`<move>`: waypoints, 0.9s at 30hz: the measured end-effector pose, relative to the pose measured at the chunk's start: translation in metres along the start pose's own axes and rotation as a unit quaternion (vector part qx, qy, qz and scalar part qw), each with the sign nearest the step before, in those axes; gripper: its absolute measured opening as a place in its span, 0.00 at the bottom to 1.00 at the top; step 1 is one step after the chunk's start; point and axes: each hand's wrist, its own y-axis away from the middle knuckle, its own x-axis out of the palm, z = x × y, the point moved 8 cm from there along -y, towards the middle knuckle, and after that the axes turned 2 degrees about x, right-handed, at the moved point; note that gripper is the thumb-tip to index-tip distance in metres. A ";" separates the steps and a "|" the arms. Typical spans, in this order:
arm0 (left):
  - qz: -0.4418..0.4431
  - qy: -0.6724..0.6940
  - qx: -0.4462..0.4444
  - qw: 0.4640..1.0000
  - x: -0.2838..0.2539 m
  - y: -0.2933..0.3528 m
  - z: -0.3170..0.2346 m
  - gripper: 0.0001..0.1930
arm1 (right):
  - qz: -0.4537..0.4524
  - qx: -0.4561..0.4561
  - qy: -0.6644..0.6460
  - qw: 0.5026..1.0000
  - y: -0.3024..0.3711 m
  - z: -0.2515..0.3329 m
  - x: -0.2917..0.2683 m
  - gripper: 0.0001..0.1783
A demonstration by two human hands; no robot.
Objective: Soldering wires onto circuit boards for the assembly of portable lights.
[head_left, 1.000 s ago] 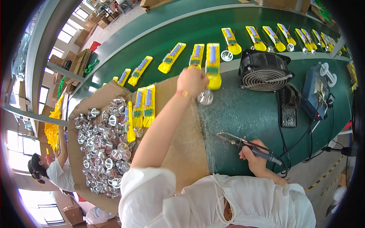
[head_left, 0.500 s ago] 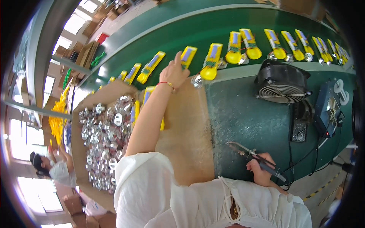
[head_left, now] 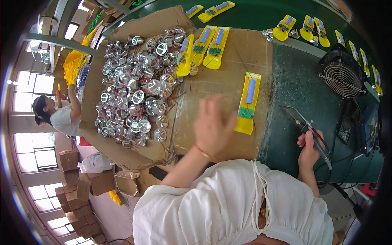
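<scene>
Slightly blurred, my left hand [head_left: 214, 124] is over the cardboard sheet [head_left: 196, 141], thumb and fingers apart with nothing in them. Just right of it lies a yellow flashlight housing [head_left: 245, 114] with a lilac battery cell and a small green circuit board. My right hand [head_left: 311, 149] grips a soldering iron [head_left: 316, 143] with a thin metal guide along it, its tip pointing up and left over the green mat. Several more yellow flashlight housings [head_left: 213, 49] lie at the sheet's far end, beside heaped silver reflectors [head_left: 139, 98] with thin wires.
A cardboard box [head_left: 92, 118] holds the reflectors on the left. More housings stand along the green conveyor [head_left: 261, 10] at the back. At right are a black fan [head_left: 342, 75], a dark tray [head_left: 348, 124] and cables. Another person [head_left: 65, 114] works at far left.
My left hand has come back from the conveyor to the cardboard sheet, where a housing now lies. The view has shifted toward the reflector box. My right hand still holds the soldering iron.
</scene>
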 end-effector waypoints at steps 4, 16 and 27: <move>-0.029 -0.353 0.039 0.934 -0.037 -0.021 0.060 0.06 | -0.011 -0.006 -0.009 1.000 0.007 0.003 -0.007 0.09; 0.028 0.091 -0.005 0.995 -0.029 -0.001 0.051 0.02 | 0.053 -0.007 -0.014 0.998 0.035 0.022 0.016 0.08; 0.113 0.245 -0.110 0.956 0.036 0.022 0.022 0.06 | 0.165 0.000 0.016 0.986 0.043 0.028 0.072 0.08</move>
